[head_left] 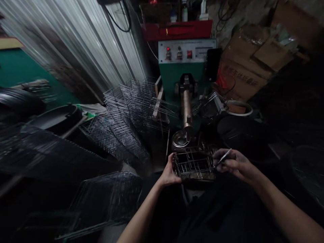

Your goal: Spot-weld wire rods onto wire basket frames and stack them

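at lower centre my left hand (169, 173) clasps the left end of the wire rack (192, 164), my right hand (236, 163) pinches a slim metal piece (224, 156), and this seemingly positioning step next calls for steady alignment.

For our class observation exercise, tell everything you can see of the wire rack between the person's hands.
The wire rack is made of thin, crossing, metallic-looking rods that form an open, roughly rectangular grid. It is nearer the person than the brass-coloured bar. The left hand grips its left end; the right hand, by its right end, holds a thin pale stick. Dimness hides whether that hand touches the rack.
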Demonstrator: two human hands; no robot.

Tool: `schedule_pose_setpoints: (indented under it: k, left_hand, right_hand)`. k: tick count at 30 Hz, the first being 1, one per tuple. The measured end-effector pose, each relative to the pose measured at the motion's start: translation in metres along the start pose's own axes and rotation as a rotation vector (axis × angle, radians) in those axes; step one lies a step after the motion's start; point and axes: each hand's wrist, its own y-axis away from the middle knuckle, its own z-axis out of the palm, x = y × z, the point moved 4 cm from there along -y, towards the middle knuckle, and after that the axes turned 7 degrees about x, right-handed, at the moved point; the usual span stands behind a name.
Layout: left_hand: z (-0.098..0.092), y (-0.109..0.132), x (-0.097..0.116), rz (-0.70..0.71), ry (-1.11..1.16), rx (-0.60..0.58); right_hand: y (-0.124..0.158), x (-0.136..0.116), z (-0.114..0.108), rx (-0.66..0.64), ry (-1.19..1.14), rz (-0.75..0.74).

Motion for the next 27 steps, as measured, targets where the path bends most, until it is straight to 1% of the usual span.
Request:
schedule_pose_setpoints:
  k: [2, 5, 7, 10, 14, 16, 18, 21, 23, 27]
  left_hand:
    - [-0.008, 0.002, 0.004, 0.029, 0.029, 0.033]
    - [-0.019, 0.005, 0.006, 0.023, 0.041, 0.057]
    - [-0.024, 0.006, 0.005, 0.016, 0.036, 0.069]
    - [-0.026, 0.006, 0.004, 0.022, 0.033, 0.086]
    - [-0.023, 0.006, -0.003, 0.047, 0.064, 0.094]
    - [-0.021, 0.006, -0.007, 0.048, 0.072, 0.111]
    - [-0.021, 0.007, -0.011, 0.042, 0.073, 0.122]
    - [-0.02, 0.007, -0.013, 0.039, 0.075, 0.112]
    - [-0.021, 0.008, -0.012, 0.034, 0.078, 0.101]
    - [-0.021, 0.003, -0.011, 0.024, 0.053, 0.091]
  right_hand:
    - [-0.005, -0.001, 0.011, -0.05, 0.11, -0.038]
    - [-0.015, -0.001, 0.026, -0.074, 0.451, -0.131]
    - [-0.022, 0.001, 0.035, -0.109, 0.715, -0.246]
    - [-0.033, 0.009, 0.046, -0.135, 1.062, -0.466]
    - [-0.043, 0.034, 0.053, -0.14, 1.5, -0.695]
    - [-0.043, 0.045, 0.056, -0.123, 1.664, -0.812]
    - [-0.04, 0.054, 0.056, -0.099, 1.736, -0.924]
    - [-0.036, 0.061, 0.052, -0.081, 1.695, -1.028]
    - [-0.034, 0.063, 0.048, -0.065, 1.646, -1.053]
    - [-0.039, 0.061, 0.042, -0.033, 1.609, -1.042]
